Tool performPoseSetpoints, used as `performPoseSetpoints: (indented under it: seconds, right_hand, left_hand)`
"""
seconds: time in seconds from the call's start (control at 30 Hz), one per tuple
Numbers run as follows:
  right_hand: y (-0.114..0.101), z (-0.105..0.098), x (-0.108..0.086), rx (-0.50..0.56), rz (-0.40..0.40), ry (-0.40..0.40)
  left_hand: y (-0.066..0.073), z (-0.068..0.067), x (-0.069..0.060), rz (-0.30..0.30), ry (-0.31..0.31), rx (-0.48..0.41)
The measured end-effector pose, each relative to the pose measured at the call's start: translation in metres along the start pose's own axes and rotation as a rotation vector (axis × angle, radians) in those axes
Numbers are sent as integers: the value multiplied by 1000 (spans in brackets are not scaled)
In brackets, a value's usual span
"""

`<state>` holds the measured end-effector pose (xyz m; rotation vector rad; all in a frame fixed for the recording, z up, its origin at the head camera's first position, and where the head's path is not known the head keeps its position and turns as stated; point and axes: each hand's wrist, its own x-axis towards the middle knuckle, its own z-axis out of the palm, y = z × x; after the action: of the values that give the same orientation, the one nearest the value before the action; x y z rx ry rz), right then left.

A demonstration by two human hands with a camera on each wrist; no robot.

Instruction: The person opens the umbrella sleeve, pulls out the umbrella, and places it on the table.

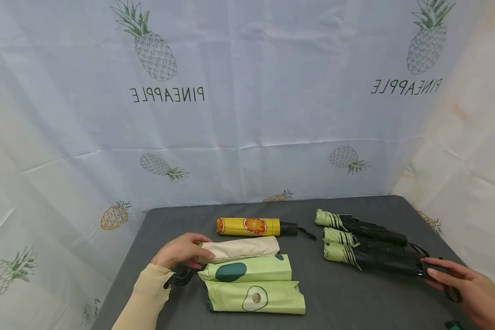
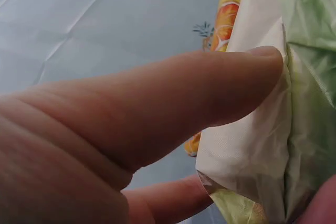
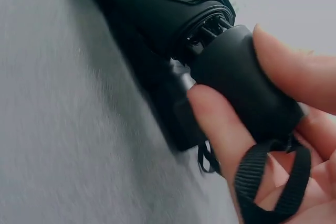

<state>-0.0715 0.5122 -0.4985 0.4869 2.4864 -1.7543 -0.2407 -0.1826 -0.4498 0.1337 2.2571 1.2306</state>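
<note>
My left hand (image 1: 182,251) pinches the left end of a cream fabric sleeve (image 1: 243,249), thumb across it in the left wrist view. Just in front of that sleeve lie a green sleeve with a dark oval (image 1: 268,270) and an avocado-print sleeve (image 1: 278,298). At the right, my right hand (image 1: 470,286) holds the black handle (image 3: 247,82) of a folded umbrella (image 1: 379,262), black with a green striped end. A wrist strap (image 3: 278,203) hangs from this handle. Two similar folded umbrellas lie behind it, the farther one (image 1: 371,229) showing most.
A yellow umbrella (image 1: 235,226) with orange-slice prints lies at the back of the dark grey table (image 1: 313,298). Pineapple-print curtains (image 1: 247,114) hang behind and at the sides. A small dark and teal object (image 1: 453,325) shows at the lower right edge.
</note>
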Motion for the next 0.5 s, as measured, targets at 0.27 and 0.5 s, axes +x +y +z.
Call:
performPoseSetpoints:
  seconds: [0.27, 0.5]
  right_hand:
    - [-7, -3, 7, -327, 155, -29]
    - [-5, 6, 6, -490, 123, -24]
  left_hand:
    - [-1, 1, 2, 58, -19, 0]
    - [-4, 5, 8, 141, -42, 21]
